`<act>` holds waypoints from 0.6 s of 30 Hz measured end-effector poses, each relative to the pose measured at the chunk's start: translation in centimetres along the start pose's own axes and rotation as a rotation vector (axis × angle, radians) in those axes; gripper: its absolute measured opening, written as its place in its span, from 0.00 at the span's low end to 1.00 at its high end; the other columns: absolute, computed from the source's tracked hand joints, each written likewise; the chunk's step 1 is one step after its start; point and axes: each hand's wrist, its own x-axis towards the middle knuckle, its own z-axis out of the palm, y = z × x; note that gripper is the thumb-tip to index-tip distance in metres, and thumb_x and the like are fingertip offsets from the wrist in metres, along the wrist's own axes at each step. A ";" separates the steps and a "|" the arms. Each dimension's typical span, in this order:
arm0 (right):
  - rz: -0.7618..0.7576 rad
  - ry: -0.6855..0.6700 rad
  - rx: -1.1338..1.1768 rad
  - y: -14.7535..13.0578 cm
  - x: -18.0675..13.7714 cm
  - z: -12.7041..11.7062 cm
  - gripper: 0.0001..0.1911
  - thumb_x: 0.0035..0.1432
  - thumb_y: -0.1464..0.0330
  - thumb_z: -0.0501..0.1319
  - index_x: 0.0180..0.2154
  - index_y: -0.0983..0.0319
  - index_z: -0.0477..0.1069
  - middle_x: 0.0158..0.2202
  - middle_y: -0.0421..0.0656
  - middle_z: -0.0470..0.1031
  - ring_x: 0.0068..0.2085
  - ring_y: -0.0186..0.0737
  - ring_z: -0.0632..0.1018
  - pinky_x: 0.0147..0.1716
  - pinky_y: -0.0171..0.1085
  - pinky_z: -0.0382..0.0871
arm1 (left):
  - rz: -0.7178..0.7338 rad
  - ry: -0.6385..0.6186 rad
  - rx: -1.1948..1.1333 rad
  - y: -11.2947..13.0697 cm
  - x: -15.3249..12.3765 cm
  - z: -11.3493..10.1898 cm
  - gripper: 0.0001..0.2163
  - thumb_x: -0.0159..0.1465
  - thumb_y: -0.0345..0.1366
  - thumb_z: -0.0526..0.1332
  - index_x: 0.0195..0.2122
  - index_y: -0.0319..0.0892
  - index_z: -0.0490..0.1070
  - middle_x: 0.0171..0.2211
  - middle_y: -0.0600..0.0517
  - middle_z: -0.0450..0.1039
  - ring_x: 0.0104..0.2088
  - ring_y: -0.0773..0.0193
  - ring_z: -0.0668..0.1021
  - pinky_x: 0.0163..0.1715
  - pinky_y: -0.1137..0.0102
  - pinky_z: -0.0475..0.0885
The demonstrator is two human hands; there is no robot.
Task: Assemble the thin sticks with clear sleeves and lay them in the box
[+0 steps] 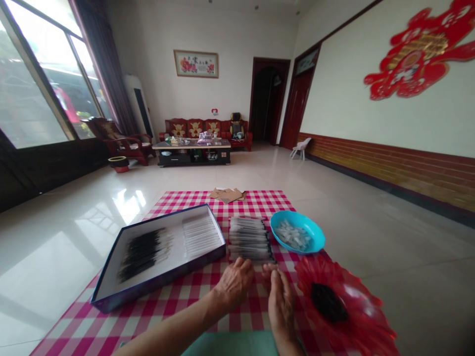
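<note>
My left hand (pixel 234 282) rests on the red-and-white checked cloth (pixel 185 301), fingers curled down near the front of a stack of thin black-tipped pens (pixel 248 239). My right hand (pixel 279 296) lies beside it, fingers stretched toward the same stack, nothing visible in it. A shallow blue-edged box lid (pixel 156 289) to the left holds black pen parts (pixel 143 252) and clear tubes (pixel 200 232). A blue bowl (pixel 311 232) holds small clear caps. A red flower-shaped dish (pixel 356 316) at the right holds a dark heap of small parts (pixel 327 302).
Flat cardboard pieces (pixel 228 195) lie at the cloth's far edge. Glossy tiled floor surrounds the cloth. Far back stand a coffee table (pixel 193 151), a red sofa, an armchair and a small white chair (pixel 300 147). A teal mat edge (pixel 230 346) is below my arms.
</note>
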 end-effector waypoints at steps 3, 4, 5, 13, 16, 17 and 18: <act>0.009 -0.004 0.011 0.3 0.2 0.0 0.25 0.53 0.50 0.56 0.41 0.64 0.71 0.42 0.50 0.78 0.41 0.47 0.78 0.40 0.41 0.73 | -0.013 0.013 -0.003 0.0 -0.3 0.4 0.06 0.65 0.29 0.51 0.34 0.42 0.66 0.36 0.49 0.66 0.37 0.61 0.67 0.32 0.70 0.68; 0.009 -0.001 0.017 0.3 0.2 0.0 0.25 0.53 0.50 0.56 0.41 0.64 0.71 0.43 0.50 0.78 0.42 0.47 0.78 0.40 0.41 0.73 | -0.021 0.018 -0.021 -0.1 -0.5 0.3 0.06 0.65 0.30 0.51 0.34 0.43 0.66 0.35 0.50 0.66 0.37 0.61 0.67 0.32 0.71 0.68; 0.002 0.007 0.019 0.3 0.2 0.0 0.25 0.54 0.50 0.56 0.42 0.64 0.71 0.43 0.50 0.78 0.42 0.47 0.78 0.41 0.42 0.73 | -0.033 0.025 -0.039 -0.2 -0.6 0.2 0.06 0.65 0.30 0.51 0.34 0.43 0.66 0.33 0.50 0.66 0.36 0.62 0.67 0.32 0.71 0.68; -0.075 0.080 -0.052 0.3 0.6 -0.4 0.24 0.55 0.51 0.54 0.44 0.63 0.69 0.47 0.51 0.75 0.49 0.48 0.75 0.48 0.44 0.68 | -0.177 0.068 0.015 -0.4 0.2 0.3 0.07 0.63 0.28 0.51 0.36 0.43 0.67 0.37 0.48 0.65 0.39 0.59 0.66 0.36 0.68 0.67; -0.085 0.097 -0.079 0.2 0.7 -0.5 0.23 0.55 0.52 0.54 0.43 0.63 0.70 0.45 0.51 0.76 0.46 0.48 0.76 0.46 0.44 0.69 | -0.183 0.038 0.021 -0.3 0.5 0.5 0.07 0.63 0.29 0.51 0.34 0.43 0.67 0.37 0.48 0.65 0.39 0.59 0.67 0.36 0.68 0.67; -0.093 0.104 -0.092 0.2 0.8 -0.6 0.23 0.56 0.52 0.53 0.42 0.64 0.70 0.45 0.51 0.76 0.45 0.48 0.76 0.45 0.44 0.69 | -0.180 0.035 0.011 -0.2 0.4 0.5 0.07 0.63 0.29 0.51 0.34 0.43 0.67 0.36 0.48 0.66 0.39 0.59 0.67 0.36 0.68 0.67; -0.103 0.109 -0.108 0.2 0.8 -0.7 0.23 0.56 0.52 0.52 0.43 0.64 0.71 0.44 0.51 0.76 0.44 0.48 0.76 0.44 0.44 0.70 | -0.180 0.037 -0.001 -0.1 0.3 0.4 0.07 0.64 0.30 0.50 0.34 0.43 0.67 0.35 0.48 0.66 0.38 0.59 0.67 0.36 0.67 0.67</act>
